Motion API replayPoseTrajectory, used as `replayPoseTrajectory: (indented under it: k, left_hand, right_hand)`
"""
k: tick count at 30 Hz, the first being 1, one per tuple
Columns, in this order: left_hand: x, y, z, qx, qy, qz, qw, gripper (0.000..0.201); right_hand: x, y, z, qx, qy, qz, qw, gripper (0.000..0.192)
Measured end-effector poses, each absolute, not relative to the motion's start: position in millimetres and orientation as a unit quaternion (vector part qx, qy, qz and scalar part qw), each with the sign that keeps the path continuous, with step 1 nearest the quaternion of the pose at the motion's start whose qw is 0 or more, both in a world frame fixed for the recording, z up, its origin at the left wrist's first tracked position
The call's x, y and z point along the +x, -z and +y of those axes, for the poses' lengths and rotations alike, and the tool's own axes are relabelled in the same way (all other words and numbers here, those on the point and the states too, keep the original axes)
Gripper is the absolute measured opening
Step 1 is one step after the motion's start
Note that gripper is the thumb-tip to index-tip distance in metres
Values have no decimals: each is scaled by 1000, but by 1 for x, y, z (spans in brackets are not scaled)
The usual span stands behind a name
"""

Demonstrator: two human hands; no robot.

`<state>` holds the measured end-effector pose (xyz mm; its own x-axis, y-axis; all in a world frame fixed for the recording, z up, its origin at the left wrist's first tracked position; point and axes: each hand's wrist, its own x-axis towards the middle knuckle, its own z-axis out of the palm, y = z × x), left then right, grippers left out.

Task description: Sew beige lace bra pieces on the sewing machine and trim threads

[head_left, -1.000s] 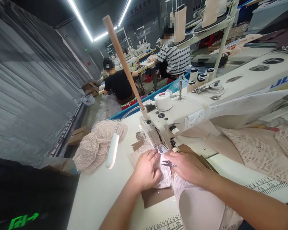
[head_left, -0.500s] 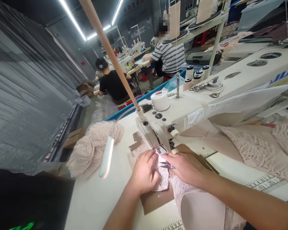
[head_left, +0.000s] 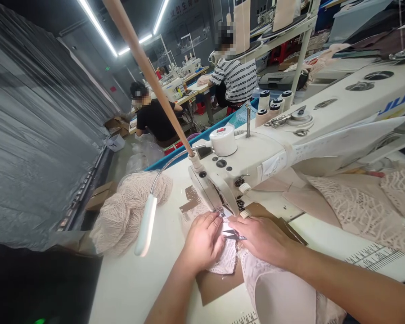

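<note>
Close to the presser foot [head_left: 222, 211] of a white sewing machine [head_left: 273, 148], both of my hands work on pale lace fabric [head_left: 227, 260]. My left hand [head_left: 200, 240] is closed on the fabric, fingers together on top and thumb bent at its edge. Held in my right hand [head_left: 266, 236] is a pair of thread snips [head_left: 230, 235], its dark blades pointing left over the fabric. The right fingertips reach toward the presser foot. A smooth beige moulded cup [head_left: 285, 297] with lace edging lies below my right forearm. The needle tip is hidden.
A lamp [head_left: 146, 227] on a bendy neck stands left of the machine. Bundled lace [head_left: 121, 211] lies behind it. More lace pieces [head_left: 354, 211] lie at right, and thread cones [head_left: 273, 105] stand behind the machine. Two people [head_left: 158, 114] sit at machines farther back.
The view has shifted slightly. The snips' blades look a little farther apart and the left thumb has moved slightly upward. Both hands otherwise stay by the presser foot.
</note>
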<state>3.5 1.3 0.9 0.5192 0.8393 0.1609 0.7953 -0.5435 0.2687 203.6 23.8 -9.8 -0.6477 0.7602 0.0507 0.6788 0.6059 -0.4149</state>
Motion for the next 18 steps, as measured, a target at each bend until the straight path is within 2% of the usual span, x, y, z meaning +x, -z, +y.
replayPoseTrajectory:
  k: [11,18]
  left_hand:
    - [4,-1,-1,875,-130,465,30,40]
    - [4,3,-4,881,-148,448,41,42]
  right_hand:
    - [207,7,24,-382,-197,-894,126,35]
    - [207,13,24,-380,-189,-895,134,36]
